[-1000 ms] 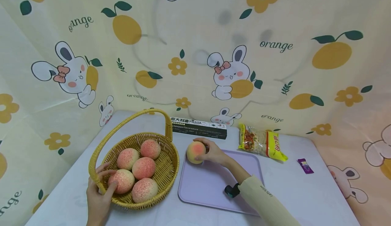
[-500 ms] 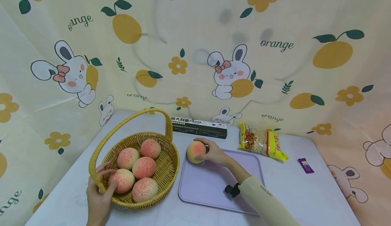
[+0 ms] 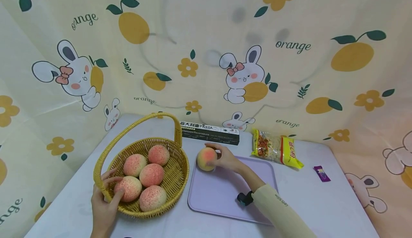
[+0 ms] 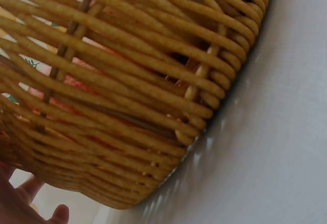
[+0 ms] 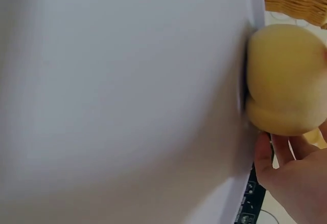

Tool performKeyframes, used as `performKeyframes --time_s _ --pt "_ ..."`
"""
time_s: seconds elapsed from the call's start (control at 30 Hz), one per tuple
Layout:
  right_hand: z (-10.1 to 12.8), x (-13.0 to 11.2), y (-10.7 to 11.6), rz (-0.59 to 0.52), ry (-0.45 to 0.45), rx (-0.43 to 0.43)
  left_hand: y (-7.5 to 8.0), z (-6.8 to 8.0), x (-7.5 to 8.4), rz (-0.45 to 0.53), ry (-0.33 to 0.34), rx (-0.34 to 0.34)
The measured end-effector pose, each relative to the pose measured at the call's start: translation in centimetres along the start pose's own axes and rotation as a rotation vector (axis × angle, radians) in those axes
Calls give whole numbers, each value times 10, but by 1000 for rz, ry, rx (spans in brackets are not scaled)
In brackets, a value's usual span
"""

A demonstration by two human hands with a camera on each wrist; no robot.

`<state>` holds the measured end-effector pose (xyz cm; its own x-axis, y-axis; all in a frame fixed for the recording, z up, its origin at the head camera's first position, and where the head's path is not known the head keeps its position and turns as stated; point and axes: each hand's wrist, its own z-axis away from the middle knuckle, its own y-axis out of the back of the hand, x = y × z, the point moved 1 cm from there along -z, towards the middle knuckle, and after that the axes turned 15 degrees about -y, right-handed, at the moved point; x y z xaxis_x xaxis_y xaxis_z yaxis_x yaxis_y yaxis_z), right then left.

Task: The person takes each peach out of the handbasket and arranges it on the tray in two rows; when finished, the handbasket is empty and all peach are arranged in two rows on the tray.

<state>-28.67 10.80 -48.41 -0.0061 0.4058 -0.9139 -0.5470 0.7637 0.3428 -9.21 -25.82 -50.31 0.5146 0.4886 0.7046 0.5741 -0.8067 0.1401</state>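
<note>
Round pink-yellow peach [image 3: 206, 158] at frame centre, on far left corner of lilac plastic tray [image 3: 225, 198]; your right hand [image 3: 225, 158] curled round it. Your left hand [image 3: 104, 206], lower left, grips woven yellow wicker basket [image 3: 180, 170] rim.

White table [image 3: 322, 209] — wicker basket [image 3: 175, 175], lilac tray [image 3: 222, 198], pasta box [image 3: 210, 133], noodle packet [image 3: 276, 148], purple sachet [image 3: 321, 173].

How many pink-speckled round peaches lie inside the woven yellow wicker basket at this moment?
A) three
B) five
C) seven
B: the head view shows five pink-speckled round peaches inside the woven yellow wicker basket; a sixth peach sits outside, held by the right hand.
</note>
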Motion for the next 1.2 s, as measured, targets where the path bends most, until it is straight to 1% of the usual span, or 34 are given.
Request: performKeyframes --time_s 0.13,0.23,0.3,0.47,0.57,0.63,0.83,0.97,1.2 --pt "1 -8 2 73 40 48 1 0 1 0 -1 4" --pt "2 -20 3 131 66 81 1 0 2 1 5 6" --pt "2 -28 3 146 85 93 1 -1 3 -1 2 6" --pt "-1 -45 1 137 159 85 0 -1 3 1 7 12" --pt "-1 -56 -4 128 209 53 0 -1 3 4 13 17" --pt "-2 -64 -9 117 231 16 0 -2 3 6 12 18" --pt "-9 -86 -30 109 251 -97 0 -1 2 5 -1 19" --pt "-12 -102 -45 128 271 -151 0 0 1 1 2 14" --pt "-24 -125 -71 193 304 -215 1 1 -1 -4 39 5"
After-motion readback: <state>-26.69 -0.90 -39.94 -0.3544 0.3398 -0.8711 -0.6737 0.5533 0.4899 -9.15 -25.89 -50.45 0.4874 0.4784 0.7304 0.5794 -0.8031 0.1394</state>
